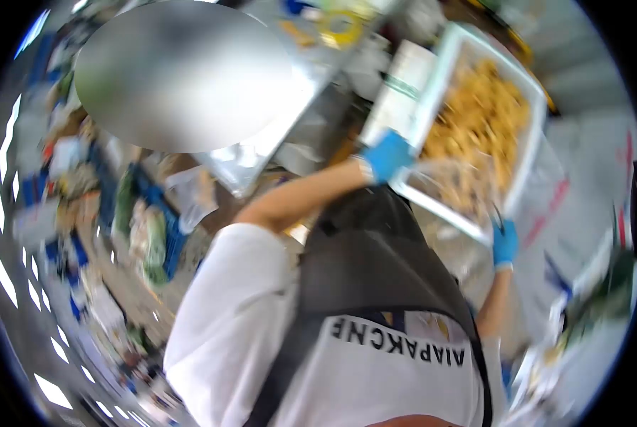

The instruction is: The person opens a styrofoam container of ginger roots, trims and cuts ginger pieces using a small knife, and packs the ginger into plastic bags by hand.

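Note:
A white foam box (438,85) holds many yellow-brown pieces (482,117), with clear plastic film (450,178) over its near end. My left hand (388,156), in a blue glove, is closed at the box's near left corner, on the edge of the film as far as the blur shows. At the near right corner my right hand (505,243), also blue-gloved, is closed around a thin dark tool (498,213), its shape hard to make out.
A white foam piece with a green band (402,87) lies left of the box. A metal table (240,167) with a yellow tape roll (340,28) is at upper left. Blue crates with bagged greens (148,231) stand on the floor at left. Clear plastic sheeting (560,192) lies at right.

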### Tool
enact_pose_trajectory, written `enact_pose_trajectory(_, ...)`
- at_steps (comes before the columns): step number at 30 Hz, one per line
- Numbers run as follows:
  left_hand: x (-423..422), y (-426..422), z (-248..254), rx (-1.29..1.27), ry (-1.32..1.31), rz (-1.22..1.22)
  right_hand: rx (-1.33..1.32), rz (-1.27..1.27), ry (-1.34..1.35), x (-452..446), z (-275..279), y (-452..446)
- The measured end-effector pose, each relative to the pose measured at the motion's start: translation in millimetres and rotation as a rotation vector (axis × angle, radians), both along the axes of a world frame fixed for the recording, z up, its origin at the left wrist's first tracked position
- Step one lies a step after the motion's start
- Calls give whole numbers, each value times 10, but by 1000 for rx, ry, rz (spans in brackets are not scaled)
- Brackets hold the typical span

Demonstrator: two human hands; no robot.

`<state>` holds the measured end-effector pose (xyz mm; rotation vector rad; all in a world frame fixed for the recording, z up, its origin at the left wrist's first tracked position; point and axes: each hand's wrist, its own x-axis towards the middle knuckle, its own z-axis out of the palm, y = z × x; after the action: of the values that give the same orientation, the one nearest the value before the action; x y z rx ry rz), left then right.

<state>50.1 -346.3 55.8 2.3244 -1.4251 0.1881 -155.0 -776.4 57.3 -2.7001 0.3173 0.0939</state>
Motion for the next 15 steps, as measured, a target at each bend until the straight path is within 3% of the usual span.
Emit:
enact_pose_trajectory(1,-84,111,539,374,11,-54,13,-51,29,-267,19,-86)
enact_pose_trajectory(2,-150,213,483,419,134,-34,133,-146,22,-462,167,-21)
enact_pose_trajectory(3,-183,341,388,80,154,-111,131,-156,33,-694,50,-116)
enact_pose_trajectory(4,-293,360,309,-282,214,-91,-12,12,-115,-900,-24,-168)
enact_pose_trajectory(5,-376,491,470,200,180,-50,-10,-34,-79,-1041,46,-69)
enact_pose_trajectory(7,-449,503,437,212,246,-5,110,-119,16,-1043,175,156)
enact_pose_trajectory(10,-614,483,242,92,230,32,89,-271,-112,-1160,-139,404)
enact_pose_trajectory(12,-695,499,12,-72,421,96,67,-258,-216,-1218,-394,590)
enact_pose_trajectory(13,-753,533,-162,-152,514,132,409,-496,-98,-1324,-522,611)
enact_pose_trajectory(15,-994,849,-614,-131,994,349,1101,-939,163,-1539,-687,648)
